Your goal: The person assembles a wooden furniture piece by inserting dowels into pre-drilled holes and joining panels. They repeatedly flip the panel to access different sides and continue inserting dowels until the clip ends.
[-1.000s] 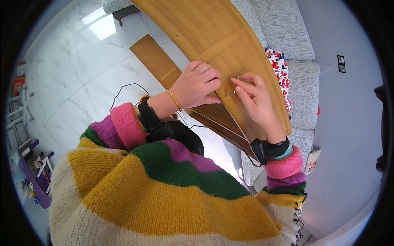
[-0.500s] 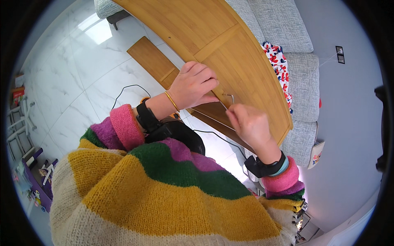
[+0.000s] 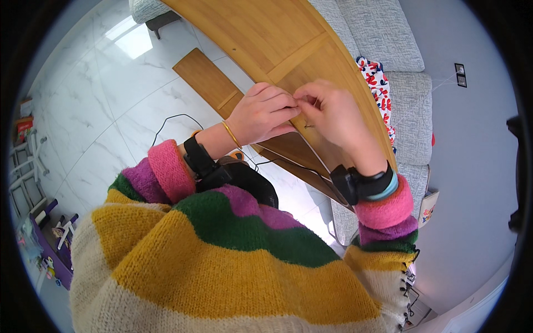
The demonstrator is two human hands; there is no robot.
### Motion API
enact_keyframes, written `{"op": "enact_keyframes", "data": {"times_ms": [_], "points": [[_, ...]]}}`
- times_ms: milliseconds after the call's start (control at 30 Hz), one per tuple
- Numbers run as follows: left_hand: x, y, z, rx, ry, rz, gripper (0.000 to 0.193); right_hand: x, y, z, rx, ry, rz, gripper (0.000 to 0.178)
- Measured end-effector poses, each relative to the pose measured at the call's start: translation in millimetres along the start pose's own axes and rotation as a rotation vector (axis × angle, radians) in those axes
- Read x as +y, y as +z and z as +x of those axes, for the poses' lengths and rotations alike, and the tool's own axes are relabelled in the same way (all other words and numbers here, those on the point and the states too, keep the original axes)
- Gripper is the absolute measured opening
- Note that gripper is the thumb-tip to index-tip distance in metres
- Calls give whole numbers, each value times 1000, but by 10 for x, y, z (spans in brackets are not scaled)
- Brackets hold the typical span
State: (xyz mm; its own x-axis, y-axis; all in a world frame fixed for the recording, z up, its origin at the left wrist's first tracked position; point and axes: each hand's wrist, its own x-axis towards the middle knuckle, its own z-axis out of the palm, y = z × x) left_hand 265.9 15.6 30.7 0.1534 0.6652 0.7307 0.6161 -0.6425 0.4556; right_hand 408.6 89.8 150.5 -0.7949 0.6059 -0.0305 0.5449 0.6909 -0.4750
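My left hand (image 3: 263, 114) is closed at the near edge of a brown wooden tabletop (image 3: 277, 39), fingers curled together; whatever it holds is hidden. Over the tabletop, my right hand (image 3: 336, 115) pinches thumb and forefinger together right against the left fingertips. Anything between them is too small or covered to make out. A small bent metal piece (image 3: 307, 125), hex-key-like, shows on the wood just below the right hand. It is mostly covered.
Beneath the tabletop lies a lower wooden panel (image 3: 208, 80). A grey sofa (image 3: 408, 105) with a red-and-blue patterned cloth (image 3: 377, 89) stands behind the table. Black cable (image 3: 172, 116) runs over the white tiled floor (image 3: 111, 89). A purple bin (image 3: 55, 258) sits at the left.
My right hand has moved up and left to the left fingertips, now covering most of the bent metal piece. My left hand has stayed nearly in place.
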Motion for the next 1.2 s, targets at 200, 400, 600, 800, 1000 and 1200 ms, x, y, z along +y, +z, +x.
{"op": "enact_keyframes", "data": {"times_ms": [200, 400, 600, 800, 1000, 1200], "points": [[-1, 1, -4, -8, -1, -3, 35, 251, -34, -199, 109, 84, -43, 17], [15, 4, -27, -17, 4, -5, 37, 182, -111, -720, 69, 59, -357, 12], [5, 18, -54, -15, 20, 7, 36, -171, -68, -913, -187, -86, -432, 16], [9, 53, -40, 8, 47, 18, 30, -274, -56, -545, -146, -279, -310, 18], [15, -60, -45, -2, 2, 92, 25, -13, 94, -65, 10, -163, -172, 13], [-56, -80, 17, -36, 50, 106, 29, 322, 15, -155, 94, 74, -186, 9]]}}
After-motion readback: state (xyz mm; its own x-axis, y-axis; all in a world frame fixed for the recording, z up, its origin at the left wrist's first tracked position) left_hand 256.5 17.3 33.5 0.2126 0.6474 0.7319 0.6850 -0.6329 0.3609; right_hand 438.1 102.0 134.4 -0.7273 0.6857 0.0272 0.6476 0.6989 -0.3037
